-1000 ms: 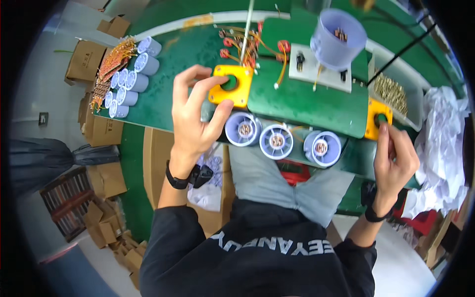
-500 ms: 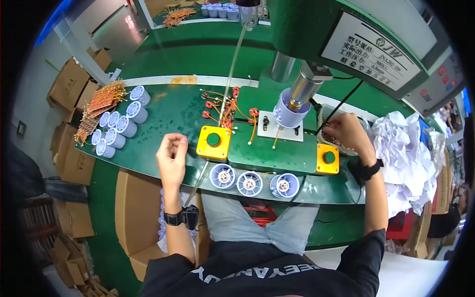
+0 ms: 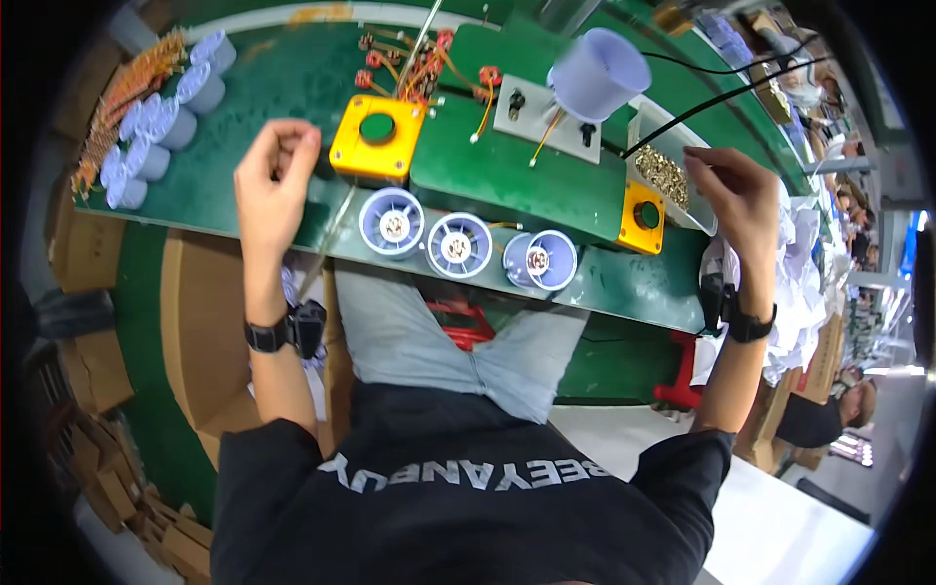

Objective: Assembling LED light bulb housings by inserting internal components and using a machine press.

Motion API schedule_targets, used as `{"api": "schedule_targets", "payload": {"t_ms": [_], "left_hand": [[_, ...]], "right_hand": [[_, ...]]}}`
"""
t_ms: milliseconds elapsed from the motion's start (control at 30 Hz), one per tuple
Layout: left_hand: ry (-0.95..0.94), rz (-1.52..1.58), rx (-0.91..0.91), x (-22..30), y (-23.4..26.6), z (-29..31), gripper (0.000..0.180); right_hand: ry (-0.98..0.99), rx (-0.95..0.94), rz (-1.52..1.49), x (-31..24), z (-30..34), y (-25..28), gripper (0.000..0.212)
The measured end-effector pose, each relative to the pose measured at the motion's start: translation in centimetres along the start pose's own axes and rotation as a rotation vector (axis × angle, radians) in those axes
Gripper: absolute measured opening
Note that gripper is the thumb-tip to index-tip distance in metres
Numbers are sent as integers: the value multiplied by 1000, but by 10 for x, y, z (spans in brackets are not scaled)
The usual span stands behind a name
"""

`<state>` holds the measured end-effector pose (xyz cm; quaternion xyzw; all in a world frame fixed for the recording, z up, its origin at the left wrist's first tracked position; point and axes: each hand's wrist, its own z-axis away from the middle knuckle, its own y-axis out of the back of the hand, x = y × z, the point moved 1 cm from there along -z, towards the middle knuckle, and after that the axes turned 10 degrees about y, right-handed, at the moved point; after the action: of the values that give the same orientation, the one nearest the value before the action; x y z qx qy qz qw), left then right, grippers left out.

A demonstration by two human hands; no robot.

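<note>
My left hand (image 3: 276, 180) hovers left of a yellow box with a green button (image 3: 377, 129). Its fingers are curled in, the thumb against them, and nothing shows between them. Beside a white tray of small brass-coloured parts (image 3: 661, 177), my right hand (image 3: 738, 190) has its fingertips pinched together; whatever they hold is too small or hidden. A lilac plastic cup (image 3: 600, 73) stands on a pale metal plate (image 3: 544, 135), a wire hanging below it. Three similar cups, the left one (image 3: 392, 222) among them, lie along the front edge with their ribbed, open ends facing me.
Red coils with orange wires (image 3: 419, 73) lie behind the left button box. A second yellow button box (image 3: 642, 216) stands near the tray. More lilac cups (image 3: 166, 125) and bundled wired parts (image 3: 117, 107) sit at far left. Crumpled white paper (image 3: 790, 283) is at right; an open carton (image 3: 205, 331) stands below left.
My right hand has come out of the tray to its right side, fingertips still pinched. The whole view has shifted and tilted. My left hand stays curled near the left button box.
</note>
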<state>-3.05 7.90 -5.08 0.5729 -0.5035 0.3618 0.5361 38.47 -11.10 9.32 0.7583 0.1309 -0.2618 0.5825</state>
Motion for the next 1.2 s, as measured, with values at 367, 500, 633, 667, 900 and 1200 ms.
{"api": "schedule_targets", "payload": {"t_ms": [367, 500, 633, 667, 900, 1200], "left_hand": [[-34, 19, 4, -5, -1, 6, 14], [-33, -16, -4, -3, 0, 7, 15], [-46, -16, 0, -3, 1, 8, 16], [-48, -11, 4, -3, 1, 7, 16], [-60, -8, 5, -4, 0, 7, 17], [-79, -29, 7, -7, 2, 6, 21]], "right_hand": [[479, -53, -10, -75, -62, -2, 17], [475, -233, 49, -68, -90, 4, 16], [494, -371, 190, -67, -103, 5, 15], [522, -383, 217, -66, -105, 6, 15], [555, -377, 183, -63, -109, 5, 17], [507, -319, 120, -67, -102, -3, 20]]}}
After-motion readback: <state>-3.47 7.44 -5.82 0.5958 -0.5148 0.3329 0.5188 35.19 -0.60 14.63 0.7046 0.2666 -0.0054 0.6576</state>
